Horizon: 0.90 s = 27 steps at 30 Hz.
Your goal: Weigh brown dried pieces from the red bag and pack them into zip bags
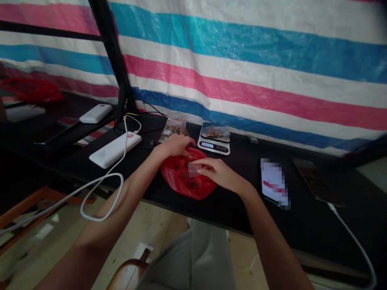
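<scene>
A red plastic bag (178, 183) sits near the front edge of the black table, its mouth spread open and small dark bits inside. My left hand (179, 144) is closed on the bag's far left rim, with its fingertips partly hidden. Between the thumb and fingers of my right hand (218, 172) is a small clear plastic container (194, 170), held over the bag's opening. Just beyond the bag stands a white digital kitchen scale (214, 147), and a clear bag of small brown pieces (215, 131) lies on its platform.
Behind my left hand is a larger clear bag of brown pieces (175, 129). A white power bank (113, 151) with a looping white cable (121, 189) lies left. To the right are a lit phone (273, 181) and a dark phone (316, 181) on a cable. A striped tarp (242, 60) hangs behind.
</scene>
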Each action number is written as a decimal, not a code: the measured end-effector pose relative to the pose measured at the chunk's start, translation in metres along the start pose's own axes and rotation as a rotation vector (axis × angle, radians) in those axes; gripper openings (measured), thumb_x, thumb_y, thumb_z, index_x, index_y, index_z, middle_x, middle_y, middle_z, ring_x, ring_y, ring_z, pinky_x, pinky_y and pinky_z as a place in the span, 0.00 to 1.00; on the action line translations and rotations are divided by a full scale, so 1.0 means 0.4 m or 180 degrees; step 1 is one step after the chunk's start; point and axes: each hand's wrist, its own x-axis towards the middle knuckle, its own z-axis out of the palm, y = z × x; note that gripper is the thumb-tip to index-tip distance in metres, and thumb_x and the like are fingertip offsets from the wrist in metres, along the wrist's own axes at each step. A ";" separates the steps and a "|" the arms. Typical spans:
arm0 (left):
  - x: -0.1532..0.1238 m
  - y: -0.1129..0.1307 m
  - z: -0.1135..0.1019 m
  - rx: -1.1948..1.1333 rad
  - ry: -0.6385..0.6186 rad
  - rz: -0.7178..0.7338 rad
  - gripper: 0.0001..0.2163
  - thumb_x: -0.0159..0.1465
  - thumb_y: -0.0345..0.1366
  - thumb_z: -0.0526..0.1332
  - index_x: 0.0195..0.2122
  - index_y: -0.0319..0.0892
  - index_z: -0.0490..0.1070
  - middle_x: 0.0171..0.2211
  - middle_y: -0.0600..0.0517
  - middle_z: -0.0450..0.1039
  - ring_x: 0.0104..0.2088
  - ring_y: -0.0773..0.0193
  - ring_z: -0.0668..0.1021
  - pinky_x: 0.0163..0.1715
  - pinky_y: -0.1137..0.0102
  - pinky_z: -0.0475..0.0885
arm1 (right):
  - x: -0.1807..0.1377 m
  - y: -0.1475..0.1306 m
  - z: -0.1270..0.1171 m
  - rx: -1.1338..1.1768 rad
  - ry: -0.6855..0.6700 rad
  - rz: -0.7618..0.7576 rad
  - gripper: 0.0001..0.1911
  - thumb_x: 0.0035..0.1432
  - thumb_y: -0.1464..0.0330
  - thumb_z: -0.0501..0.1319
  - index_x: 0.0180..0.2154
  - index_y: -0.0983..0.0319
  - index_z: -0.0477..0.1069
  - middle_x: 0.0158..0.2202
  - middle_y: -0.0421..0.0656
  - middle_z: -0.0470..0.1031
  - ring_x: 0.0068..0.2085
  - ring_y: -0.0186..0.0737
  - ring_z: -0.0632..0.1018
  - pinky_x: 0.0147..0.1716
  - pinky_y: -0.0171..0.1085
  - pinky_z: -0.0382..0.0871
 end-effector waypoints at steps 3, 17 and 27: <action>-0.031 0.000 -0.012 -0.0259 -0.0466 0.0080 0.16 0.46 0.46 0.65 0.34 0.45 0.73 0.26 0.54 0.73 0.27 0.64 0.73 0.28 0.75 0.61 | -0.026 0.006 -0.015 -0.0279 0.0067 0.0132 0.14 0.53 0.69 0.58 0.43 0.57 0.72 0.40 0.41 0.76 0.37 0.38 0.75 0.35 0.35 0.69; 0.022 -0.021 0.025 -0.3192 -0.1149 0.0022 0.08 0.52 0.36 0.61 0.31 0.38 0.70 0.25 0.55 0.72 0.24 0.71 0.72 0.22 0.78 0.64 | -0.022 0.067 -0.085 -0.0904 0.0503 0.0410 0.19 0.44 0.75 0.62 0.41 0.57 0.70 0.40 0.42 0.75 0.40 0.43 0.75 0.40 0.42 0.69; 0.019 -0.050 0.045 -0.4439 -0.1046 -0.0576 0.09 0.53 0.33 0.61 0.36 0.38 0.70 0.30 0.51 0.75 0.27 0.68 0.76 0.27 0.75 0.70 | 0.020 0.094 -0.044 -0.1279 0.0906 0.0303 0.31 0.46 0.75 0.61 0.53 0.55 0.59 0.40 0.43 0.72 0.43 0.44 0.73 0.45 0.45 0.65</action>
